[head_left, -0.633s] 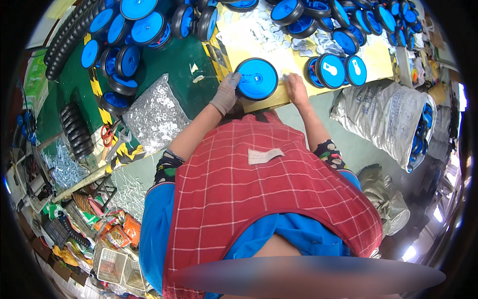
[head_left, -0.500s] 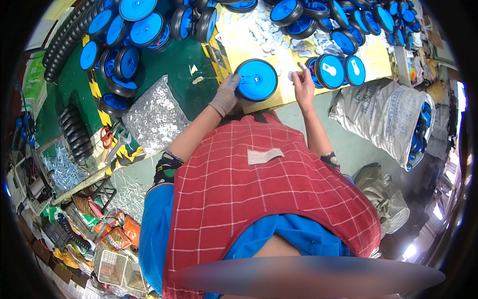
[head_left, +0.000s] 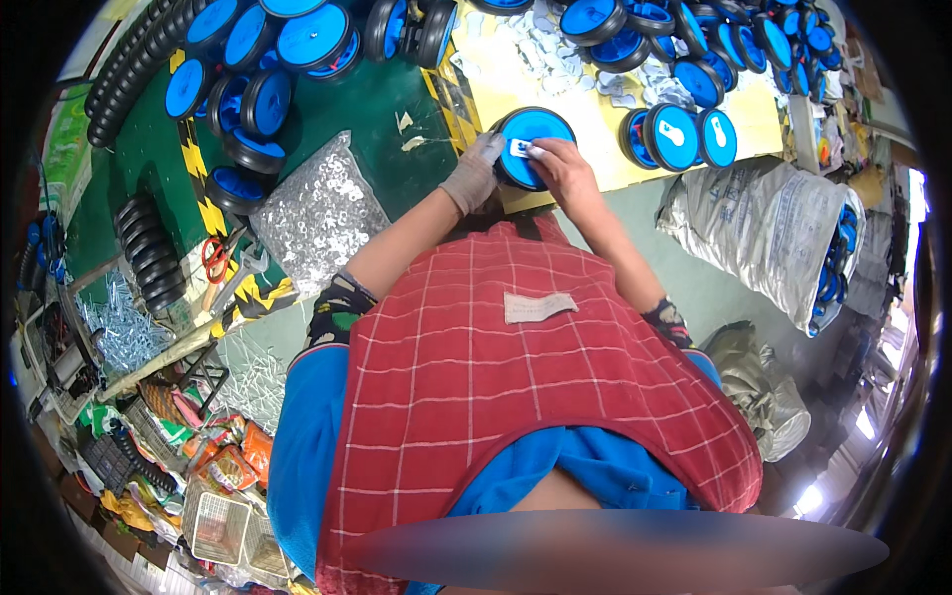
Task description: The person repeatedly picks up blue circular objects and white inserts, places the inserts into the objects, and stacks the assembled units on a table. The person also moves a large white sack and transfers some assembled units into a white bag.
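Observation:
A blue wheel with a black tyre point(head_left: 540, 122) is held up at the near edge of the yellow tabletop. My left hand point(head_left: 472, 173), in a pale glove, is closed on the wheel's left rim. My right hand point(head_left: 569, 177) is bare, and its fingertips pinch a small white-and-grey plastic piece point(head_left: 519, 148) against the blue face. The fingers partly cover this piece. To the right stand wheels in a pair, one point(head_left: 676, 137) bearing a white keyhole-shaped piece on its face, and another point(head_left: 719, 137) marked likewise. Loose grey-white pieces point(head_left: 555, 64) lie scattered beyond my hands.
Many blue wheels point(head_left: 315, 38) crowd the table's far side. A clear bag of small metal parts point(head_left: 322, 213) lies left of my arm, near red-handled scissors point(head_left: 213, 260) and a wrench point(head_left: 248, 266). A white woven sack of wheels point(head_left: 739, 233) is at right.
My right hand has moved left from beside the paired wheels onto the held wheel, bringing the small piece to its face. The held wheel has shifted slightly right.

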Tool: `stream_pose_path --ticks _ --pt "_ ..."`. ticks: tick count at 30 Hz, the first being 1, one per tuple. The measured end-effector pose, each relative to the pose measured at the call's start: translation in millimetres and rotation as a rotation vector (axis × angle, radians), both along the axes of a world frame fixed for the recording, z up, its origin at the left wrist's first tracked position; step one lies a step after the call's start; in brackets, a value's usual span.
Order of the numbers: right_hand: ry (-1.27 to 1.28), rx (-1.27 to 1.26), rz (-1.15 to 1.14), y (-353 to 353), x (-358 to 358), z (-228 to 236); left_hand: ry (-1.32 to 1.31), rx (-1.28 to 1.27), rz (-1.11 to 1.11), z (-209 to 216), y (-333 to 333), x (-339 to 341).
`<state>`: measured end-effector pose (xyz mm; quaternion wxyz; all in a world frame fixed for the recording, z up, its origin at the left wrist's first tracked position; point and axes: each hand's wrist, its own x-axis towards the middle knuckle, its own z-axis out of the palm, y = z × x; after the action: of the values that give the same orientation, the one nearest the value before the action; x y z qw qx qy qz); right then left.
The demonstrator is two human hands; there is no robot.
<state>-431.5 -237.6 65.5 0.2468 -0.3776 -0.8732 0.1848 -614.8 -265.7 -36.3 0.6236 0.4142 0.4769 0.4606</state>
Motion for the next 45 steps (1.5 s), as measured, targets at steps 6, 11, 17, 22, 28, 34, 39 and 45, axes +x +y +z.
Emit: stream_pose_path --ticks 6,11,17,22,28,34,39,45 --pt "-0.050 0.014 -0.147 14 -18 10 0.032 -0.188 0.040 24 2 5" --pt "-0.046 0.015 0.114 28 -6 -4 -0.311 -0.368 0.082 32 1 7" --pt "-0.007 0.108 0.241 23 3 -13 0.781 0.244 -0.121 22 -13 -4" --pt "0.000 -0.064 0.009 37 -3 -16 -0.183 -0.262 0.253 28 -8 18" --pt "-0.223 -0.647 -0.032 91 -15 -7 0.140 -0.324 0.228 39 -2 17" --pt "0.347 -0.766 0.043 108 30 -68 -0.048 -0.251 0.269 58 2 24" --pt "0.033 -0.484 -0.264 95 87 -112 1.053 0.192 -0.100 63 -25 39" --pt "-0.053 -0.248 -0.085 92 80 -112 1.545 0.091 -0.460 1 -43 23"
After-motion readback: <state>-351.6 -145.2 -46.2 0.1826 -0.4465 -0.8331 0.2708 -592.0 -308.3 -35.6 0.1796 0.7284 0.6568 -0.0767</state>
